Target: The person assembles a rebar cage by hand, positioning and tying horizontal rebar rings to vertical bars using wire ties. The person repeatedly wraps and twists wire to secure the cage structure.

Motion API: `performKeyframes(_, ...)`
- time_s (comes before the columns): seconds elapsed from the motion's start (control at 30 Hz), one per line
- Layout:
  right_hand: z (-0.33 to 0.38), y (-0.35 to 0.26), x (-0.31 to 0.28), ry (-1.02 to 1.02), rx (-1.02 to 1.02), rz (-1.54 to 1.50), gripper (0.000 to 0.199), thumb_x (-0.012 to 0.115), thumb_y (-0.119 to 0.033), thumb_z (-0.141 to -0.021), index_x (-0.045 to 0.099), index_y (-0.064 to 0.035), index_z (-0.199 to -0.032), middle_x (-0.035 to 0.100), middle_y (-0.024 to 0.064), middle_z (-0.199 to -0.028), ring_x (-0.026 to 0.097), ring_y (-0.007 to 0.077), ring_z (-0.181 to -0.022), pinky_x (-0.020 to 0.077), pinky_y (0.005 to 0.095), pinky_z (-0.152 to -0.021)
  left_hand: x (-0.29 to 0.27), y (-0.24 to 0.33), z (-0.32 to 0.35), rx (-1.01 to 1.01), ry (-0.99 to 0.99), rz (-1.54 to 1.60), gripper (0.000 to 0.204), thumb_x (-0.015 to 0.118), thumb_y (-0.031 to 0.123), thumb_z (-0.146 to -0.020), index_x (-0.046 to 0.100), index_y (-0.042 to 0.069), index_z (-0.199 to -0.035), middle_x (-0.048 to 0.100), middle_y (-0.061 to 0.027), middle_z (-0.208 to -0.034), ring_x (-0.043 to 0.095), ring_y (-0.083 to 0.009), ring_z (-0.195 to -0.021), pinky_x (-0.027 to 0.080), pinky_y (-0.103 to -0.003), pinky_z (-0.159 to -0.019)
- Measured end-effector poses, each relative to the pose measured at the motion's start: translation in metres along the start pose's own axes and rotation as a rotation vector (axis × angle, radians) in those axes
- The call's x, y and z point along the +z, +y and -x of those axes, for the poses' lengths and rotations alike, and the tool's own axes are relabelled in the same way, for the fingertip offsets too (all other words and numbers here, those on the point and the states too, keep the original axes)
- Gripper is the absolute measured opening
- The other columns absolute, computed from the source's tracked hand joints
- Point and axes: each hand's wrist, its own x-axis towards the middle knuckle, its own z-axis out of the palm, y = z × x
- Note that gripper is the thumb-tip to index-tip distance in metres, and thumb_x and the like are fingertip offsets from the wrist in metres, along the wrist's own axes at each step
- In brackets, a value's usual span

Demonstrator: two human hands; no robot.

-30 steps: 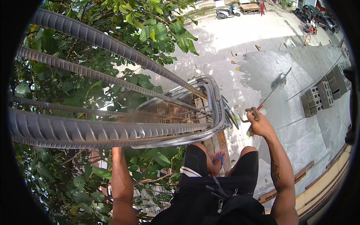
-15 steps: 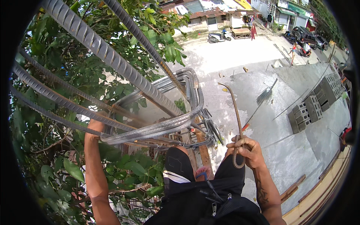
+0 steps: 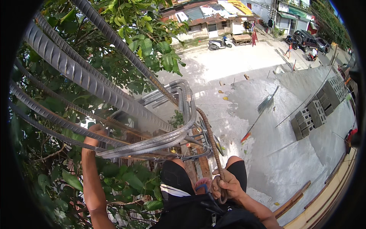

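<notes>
Thick ribbed rebar (image 3: 80, 72) rises toward me on the left, ringed by a stack of bent steel stirrups (image 3: 152, 145). My left hand (image 3: 95, 133) is closed around rebar at the stack's left end, its fingers partly hidden behind the bars. In my right hand (image 3: 228, 186) is a brown ribbed steel rod (image 3: 213, 145), with its curved lower end beneath my fist. The rod's upper part reaches the right corner of the stirrups; whether it touches them I cannot tell.
Leafy branches (image 3: 133, 179) crowd the left side. Below are wooden planks (image 3: 204, 168), a grey concrete slab (image 3: 293, 164), a broom (image 3: 263, 108) and hollow blocks (image 3: 314, 114). A parked scooter (image 3: 220, 44) and people stand along the street beyond.
My right hand has moved left and toward my body, bringing the rod's upper end over to the stirrups. My left hand keeps its hold, while the view has shifted slightly.
</notes>
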Motion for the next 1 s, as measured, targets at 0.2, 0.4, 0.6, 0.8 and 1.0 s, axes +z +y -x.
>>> performKeyframes(0.2,-0.024,0.015,-0.003,-0.124,-0.025,-0.212,0.047,0.05,-0.02,-0.095,0.028,-0.0059,-0.134,0.048,0.0129,-0.084,0.053,0.0212,-0.06,0.0519,0.0336,-0.055,-0.005,-0.008,-0.008,0.051,-0.077,0.023,0.007,0.056,0.009,-0.062,0.053,0.003,-0.066,0.051,-0.0034,-0.059,0.048,-0.0131,-0.054,0.038,-0.029,-0.049)
performKeyframes(0.4,-0.037,0.038,0.004,-0.316,0.062,-0.586,0.039,0.046,-0.021,-0.097,0.032,-0.0094,-0.132,0.048,0.0116,-0.08,0.051,0.0192,-0.053,0.0511,0.0334,-0.049,-0.001,-0.007,-0.007,0.004,-0.058,0.072,0.006,0.055,0.008,-0.062,0.052,0.004,-0.066,0.05,-0.0019,-0.058,0.045,-0.0111,-0.051,0.034,-0.027,-0.046)
performKeyframes(0.6,-0.051,0.039,0.005,-0.369,0.074,-0.537,0.035,0.048,-0.019,-0.096,0.033,-0.0116,-0.127,0.046,0.0096,-0.077,0.051,0.018,-0.054,0.0511,0.033,-0.051,0.005,-0.001,0.008,0.012,0.024,0.2,0.011,0.061,0.01,-0.068,0.053,0.004,-0.069,0.051,-0.0012,-0.063,0.049,-0.0128,-0.055,0.039,-0.027,-0.052)
performKeyframes(0.8,-0.059,0.027,-0.009,-0.336,0.013,-0.32,0.034,0.048,-0.018,-0.096,0.034,-0.01,-0.126,0.047,0.0093,-0.076,0.055,0.0189,-0.057,0.0496,0.0353,-0.055,0.022,0.001,0.055,0.073,0.242,0.538,0.034,0.057,0.019,-0.077,0.063,-0.003,-0.101,0.063,-0.0102,-0.095,0.059,-0.0192,-0.08,0.047,-0.033,-0.075)
performKeyframes(1.0,-0.07,0.022,-0.013,-0.498,0.167,-0.614,0.034,0.049,-0.017,-0.095,0.036,-0.007,-0.125,0.047,0.0097,-0.073,0.049,0.0183,-0.047,0.0461,0.0346,-0.044,0.042,0.002,0.066,0.197,0.309,0.8,0.046,0.05,0.028,-0.088,0.055,-0.005,-0.119,0.057,-0.0157,-0.122,0.053,-0.0251,-0.112,0.039,-0.036,-0.099)
